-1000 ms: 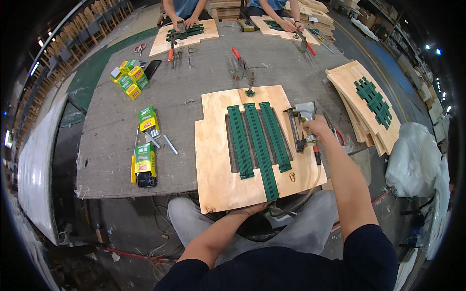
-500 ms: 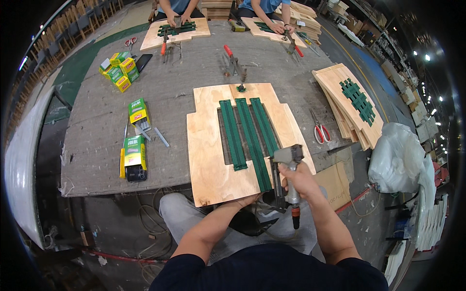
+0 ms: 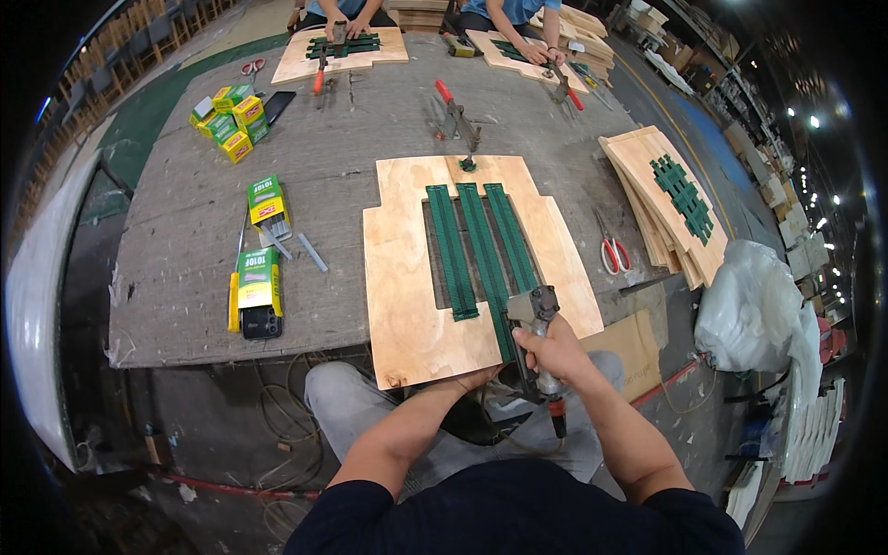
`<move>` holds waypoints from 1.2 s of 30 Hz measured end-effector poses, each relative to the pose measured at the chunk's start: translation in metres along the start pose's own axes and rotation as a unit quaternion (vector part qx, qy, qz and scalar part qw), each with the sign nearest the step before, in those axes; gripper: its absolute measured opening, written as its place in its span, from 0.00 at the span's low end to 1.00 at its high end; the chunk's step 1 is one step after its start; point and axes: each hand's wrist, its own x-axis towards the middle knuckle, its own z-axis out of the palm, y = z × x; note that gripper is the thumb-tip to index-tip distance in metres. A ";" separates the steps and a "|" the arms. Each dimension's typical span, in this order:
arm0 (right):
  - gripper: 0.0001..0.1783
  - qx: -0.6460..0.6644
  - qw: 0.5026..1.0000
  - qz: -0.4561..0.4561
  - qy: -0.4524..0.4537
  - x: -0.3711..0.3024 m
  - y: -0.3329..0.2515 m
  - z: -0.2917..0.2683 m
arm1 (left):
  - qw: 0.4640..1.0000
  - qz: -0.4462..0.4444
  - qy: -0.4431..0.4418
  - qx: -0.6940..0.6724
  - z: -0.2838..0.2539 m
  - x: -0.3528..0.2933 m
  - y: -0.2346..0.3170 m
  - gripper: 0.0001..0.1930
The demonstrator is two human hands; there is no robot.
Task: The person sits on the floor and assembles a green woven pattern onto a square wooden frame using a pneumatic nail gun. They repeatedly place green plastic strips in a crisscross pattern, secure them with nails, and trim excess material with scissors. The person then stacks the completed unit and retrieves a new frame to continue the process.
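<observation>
A pale plywood board (image 3: 398, 268) with a cut-out middle lies at the table's near edge, overhanging toward my lap. Three green webbing straps run lengthwise over its opening; the middle strap (image 3: 474, 222) reaches the near edge, while the left strap (image 3: 450, 250) ends on the wood. My right hand (image 3: 557, 353) is wrapped round a pneumatic staple gun (image 3: 534, 305), its nose over the middle strap near the board's front edge. My left hand (image 3: 476, 378) reaches under that edge, fingers hidden. A red-handled toggle clamp (image 3: 453, 116) presses on the board's far end.
Green-and-yellow staple boxes (image 3: 259, 277) and loose staple strips (image 3: 313, 252) lie at left. Red-handled scissors (image 3: 614, 255) sit at right beside stacked boards (image 3: 661, 203). Across the table, two people in blue work on similar boards (image 3: 338, 63). A plastic-wrapped bundle (image 3: 745, 291) stands at right.
The staple gun in my right hand has moved left and slightly down, onto the middle strap near the front edge. My left hand stays under the board. The view has shifted slightly.
</observation>
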 end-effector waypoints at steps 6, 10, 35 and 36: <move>0.12 -0.016 0.999 -0.008 -0.029 -0.006 -0.006 0.008 | 1.000 -0.001 -0.005 0.010 -0.006 -0.002 0.002 0.25; 0.16 -0.071 0.997 0.001 -0.031 -0.007 0.006 0.005 | 0.999 0.008 -0.027 0.019 -0.013 -0.005 0.016 0.24; 0.19 0.072 0.996 -0.041 -0.019 -0.013 -0.002 -0.023 | 0.787 -0.253 0.005 -0.562 -0.132 0.077 -0.013 0.20; 0.18 0.070 0.997 -0.036 -0.012 -0.011 -0.002 -0.022 | 0.778 -0.262 -0.013 -0.571 -0.128 0.082 -0.013 0.20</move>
